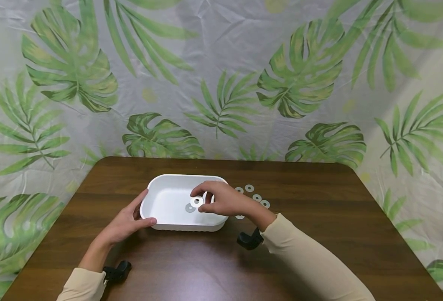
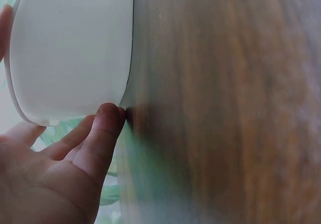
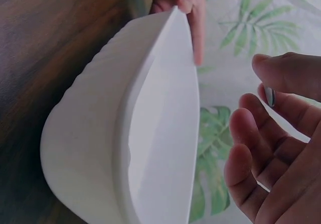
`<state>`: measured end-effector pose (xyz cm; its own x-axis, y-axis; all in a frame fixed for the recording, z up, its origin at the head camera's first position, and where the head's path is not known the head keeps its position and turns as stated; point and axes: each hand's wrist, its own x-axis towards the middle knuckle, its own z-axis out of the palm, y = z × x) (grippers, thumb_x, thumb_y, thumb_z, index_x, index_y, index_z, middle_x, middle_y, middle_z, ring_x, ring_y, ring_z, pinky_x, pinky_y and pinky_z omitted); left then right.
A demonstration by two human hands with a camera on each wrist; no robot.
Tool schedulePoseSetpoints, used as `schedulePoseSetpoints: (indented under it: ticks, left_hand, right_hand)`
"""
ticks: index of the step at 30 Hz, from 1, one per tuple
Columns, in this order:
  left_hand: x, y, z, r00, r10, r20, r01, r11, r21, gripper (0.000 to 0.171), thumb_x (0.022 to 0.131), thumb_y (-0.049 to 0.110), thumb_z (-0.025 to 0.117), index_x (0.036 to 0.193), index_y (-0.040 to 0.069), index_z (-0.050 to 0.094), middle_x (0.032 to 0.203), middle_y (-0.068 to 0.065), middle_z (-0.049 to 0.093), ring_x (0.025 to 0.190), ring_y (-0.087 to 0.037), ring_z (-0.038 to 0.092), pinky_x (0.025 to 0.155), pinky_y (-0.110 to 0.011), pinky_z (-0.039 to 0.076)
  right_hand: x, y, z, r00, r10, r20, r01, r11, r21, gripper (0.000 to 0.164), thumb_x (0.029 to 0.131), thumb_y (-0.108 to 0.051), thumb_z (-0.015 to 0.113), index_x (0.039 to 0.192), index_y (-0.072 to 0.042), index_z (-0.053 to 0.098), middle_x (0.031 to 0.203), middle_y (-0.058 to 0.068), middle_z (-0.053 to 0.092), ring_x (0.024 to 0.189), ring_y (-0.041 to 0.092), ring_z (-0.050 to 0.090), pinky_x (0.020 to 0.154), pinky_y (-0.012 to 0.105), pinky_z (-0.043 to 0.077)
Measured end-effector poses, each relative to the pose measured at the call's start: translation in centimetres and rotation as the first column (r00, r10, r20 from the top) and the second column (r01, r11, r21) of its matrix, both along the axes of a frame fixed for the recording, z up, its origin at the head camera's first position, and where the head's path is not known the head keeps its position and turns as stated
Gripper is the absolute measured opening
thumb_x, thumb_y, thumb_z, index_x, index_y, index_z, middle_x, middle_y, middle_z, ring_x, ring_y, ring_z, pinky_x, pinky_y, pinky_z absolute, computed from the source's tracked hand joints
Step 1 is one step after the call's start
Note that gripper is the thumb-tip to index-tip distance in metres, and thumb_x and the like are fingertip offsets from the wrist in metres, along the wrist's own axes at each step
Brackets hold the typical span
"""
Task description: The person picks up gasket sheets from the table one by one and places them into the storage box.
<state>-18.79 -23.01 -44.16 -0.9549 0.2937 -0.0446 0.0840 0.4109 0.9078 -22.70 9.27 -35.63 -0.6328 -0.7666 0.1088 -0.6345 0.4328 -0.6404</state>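
Observation:
A white, round-cornered plastic tub (image 1: 165, 196) stands on the table. My left hand (image 1: 125, 221) grips its left end, thumb at the near corner and fingers along the end wall; in the left wrist view a fingertip (image 2: 108, 114) presses against the tub's wall. Over the tub's opening, my right hand (image 1: 221, 197) pinches a flat metal washer (image 1: 197, 201) between thumb and index finger. The right wrist view shows this washer (image 3: 270, 96) edge-on, above the rim. A second, greyer washer (image 1: 189, 208) lies on the tub floor, partly overlapped by the held one.
Several loose washers (image 1: 257, 197) lie on the brown wooden table (image 1: 304, 196) right of the tub, partly hidden by the right hand and forearm. Behind the table's far edge hangs a leaf-patterned cloth (image 1: 236, 54). Black wrist devices (image 1: 249, 240) are strapped at both sleeves.

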Motion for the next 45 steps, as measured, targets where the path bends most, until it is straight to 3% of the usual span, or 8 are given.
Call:
schedulePoseSetpoints:
  ticks: [6,10,13,15,21,32,36,45]
  left_hand:
    - [-0.1,-0.2,0.0,1.0,0.001,-0.004,-0.001,1.0,0.002,0.1,0.088,0.022,0.075,0.161,0.011,0.008,0.163,-0.026,0.02,0.112,0.014,0.046,0.086,-0.013,0.046]
    - [-0.2,-0.2,0.0,1.0,0.003,-0.012,-0.004,1.0,-0.016,0.1,0.088,0.022,0.076,0.161,0.01,0.008,0.162,-0.027,0.021,0.127,-0.012,0.05,0.085,-0.013,0.046]
    - [-0.2,-0.1,-0.1,1.0,0.001,-0.014,-0.001,1.0,-0.013,0.1,0.088,0.021,0.076,0.161,0.008,0.008,0.162,-0.027,0.02,0.136,-0.034,0.042,0.086,-0.012,0.045]
    - [-0.2,-0.1,-0.2,1.0,0.0,-0.011,0.0,1.0,-0.007,0.1,0.088,0.021,0.076,0.16,0.007,0.008,0.163,-0.028,0.019,0.138,-0.04,0.039,0.086,-0.012,0.045]
    - [-0.1,-0.1,-0.2,1.0,0.011,0.003,-0.011,1.0,-0.022,0.1,0.088,0.021,0.076,0.161,0.009,0.009,0.163,-0.027,0.018,0.138,-0.041,0.039,0.085,-0.012,0.046]
    - [0.1,-0.1,-0.3,1.0,0.012,0.001,-0.012,1.0,-0.006,0.099,0.088,0.019,0.075,0.16,0.007,0.008,0.163,-0.028,0.017,0.139,-0.042,0.038,0.085,-0.011,0.045]
    - [0.0,-0.1,-0.2,1.0,0.012,-0.002,-0.012,1.0,-0.015,0.099,0.088,0.021,0.075,0.161,0.009,0.008,0.163,-0.027,0.017,0.139,-0.041,0.039,0.085,-0.012,0.045]
    - [-0.3,0.2,-0.1,1.0,0.015,-0.004,-0.015,1.0,-0.015,0.099,0.088,0.02,0.075,0.161,0.008,0.009,0.163,-0.027,0.017,0.141,-0.041,0.037,0.086,-0.01,0.043]
  right_hand:
    - [-0.3,0.5,-0.6,1.0,-0.007,-0.012,0.007,1.0,0.005,0.035,0.087,-0.007,0.071,0.121,-0.005,0.065,0.114,0.01,0.069,0.081,0.008,0.064,0.079,0.023,0.053]
    - [-0.5,0.8,-0.9,1.0,-0.013,-0.011,0.013,1.0,0.011,0.034,0.088,-0.008,0.072,0.121,-0.005,0.065,0.115,0.01,0.069,0.082,0.011,0.064,0.079,0.022,0.053]
    - [-0.6,1.0,-1.1,1.0,-0.016,0.001,0.016,1.0,0.016,0.035,0.088,-0.008,0.072,0.122,-0.006,0.065,0.116,0.01,0.069,0.083,0.014,0.065,0.078,0.02,0.051]
    - [-0.6,1.0,-1.2,1.0,-0.017,0.001,0.017,1.0,0.016,0.035,0.088,-0.008,0.072,0.122,-0.006,0.065,0.116,0.01,0.069,0.084,0.016,0.066,0.079,0.022,0.053]
    - [-0.5,1.4,-1.4,1.0,-0.028,-0.014,0.028,1.0,0.014,0.034,0.088,-0.009,0.072,0.121,-0.005,0.065,0.116,0.011,0.069,0.083,0.014,0.066,0.081,0.033,0.056]
    - [-0.7,1.7,-1.4,1.0,-0.026,-0.009,0.027,0.999,0.02,0.036,0.089,-0.01,0.071,0.123,-0.002,0.064,0.118,0.014,0.068,0.081,0.008,0.064,0.08,0.029,0.054]
    - [-0.8,1.7,-1.4,0.998,-0.049,-0.032,0.05,0.998,0.024,0.037,0.088,-0.009,0.072,0.124,-0.004,0.063,0.119,0.011,0.067,0.086,0.013,0.065,0.082,0.034,0.055]
    - [-0.9,2.9,-0.8,0.991,-0.126,-0.05,0.128,0.991,0.038,0.036,0.091,-0.012,0.07,0.125,-0.008,0.061,0.125,0.011,0.06,0.106,0.029,0.062,0.075,0.023,0.05]
